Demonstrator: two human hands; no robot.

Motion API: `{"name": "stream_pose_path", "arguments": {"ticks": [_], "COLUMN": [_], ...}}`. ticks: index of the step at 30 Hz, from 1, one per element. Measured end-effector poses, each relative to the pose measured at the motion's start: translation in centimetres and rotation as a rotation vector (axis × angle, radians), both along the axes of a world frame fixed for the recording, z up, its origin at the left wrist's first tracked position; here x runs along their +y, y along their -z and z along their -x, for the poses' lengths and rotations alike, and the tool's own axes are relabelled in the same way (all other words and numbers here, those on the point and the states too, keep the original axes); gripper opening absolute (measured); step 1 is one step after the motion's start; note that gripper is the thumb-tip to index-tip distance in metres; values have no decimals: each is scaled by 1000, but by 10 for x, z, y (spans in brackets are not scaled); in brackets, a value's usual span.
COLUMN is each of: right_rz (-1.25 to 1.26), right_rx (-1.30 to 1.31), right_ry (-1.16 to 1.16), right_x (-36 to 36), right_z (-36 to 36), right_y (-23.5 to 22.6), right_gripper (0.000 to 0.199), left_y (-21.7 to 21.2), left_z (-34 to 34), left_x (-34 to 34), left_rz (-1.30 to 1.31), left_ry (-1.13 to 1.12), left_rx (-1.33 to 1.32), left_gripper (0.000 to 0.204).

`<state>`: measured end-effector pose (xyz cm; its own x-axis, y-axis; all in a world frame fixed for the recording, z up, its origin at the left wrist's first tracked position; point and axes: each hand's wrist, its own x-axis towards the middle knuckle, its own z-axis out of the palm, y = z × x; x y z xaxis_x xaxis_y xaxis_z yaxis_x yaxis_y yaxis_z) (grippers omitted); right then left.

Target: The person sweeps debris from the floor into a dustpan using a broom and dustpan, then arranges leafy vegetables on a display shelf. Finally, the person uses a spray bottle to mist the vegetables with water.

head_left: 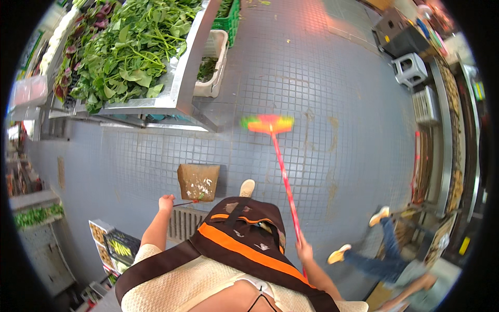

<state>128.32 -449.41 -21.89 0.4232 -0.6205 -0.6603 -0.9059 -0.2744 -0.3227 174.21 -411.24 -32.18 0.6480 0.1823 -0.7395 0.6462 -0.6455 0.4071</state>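
Observation:
My left hand [166, 202] is closed around the thin handle of a brown dustpan [187, 176]. White scraps and a few green bits lie in the pan, which is close to the floor just ahead of my left side. A long red-and-white pole runs through the grip of my right hand [305, 252]; it belongs to a broom [270, 124]. Out in front, the broom's red, yellow and green head is smeared by motion over the grey tiles. A wide stretch of floor separates the broom head from the dustpan.
A metal stall table [183, 78] piled with leafy greens [135, 47] stands front left, a white bin [221, 62] beside it. A floor grate [185, 223] lies near my feet. At right are a grey stool [410, 70] and another person's legs [371, 260]. Vegetable crates [122, 244] stand lower left.

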Motion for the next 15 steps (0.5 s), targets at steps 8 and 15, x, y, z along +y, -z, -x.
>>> {"name": "stream_pose_path", "arguments": {"ticks": [8, 15], "right_rz": [-35, -76], "right_rx": [5, -156], "right_ry": [-246, -333], "right_x": [-184, -370], "right_z": [-67, -381], "right_y": [59, 70], "right_gripper": [58, 60], "left_y": [-22, -68], "left_z": [42, 76], "left_x": [-71, -173], "left_rz": [26, 36], "left_ry": [-245, -497], "left_rx": [-78, -184], "left_gripper": [21, 21]}}
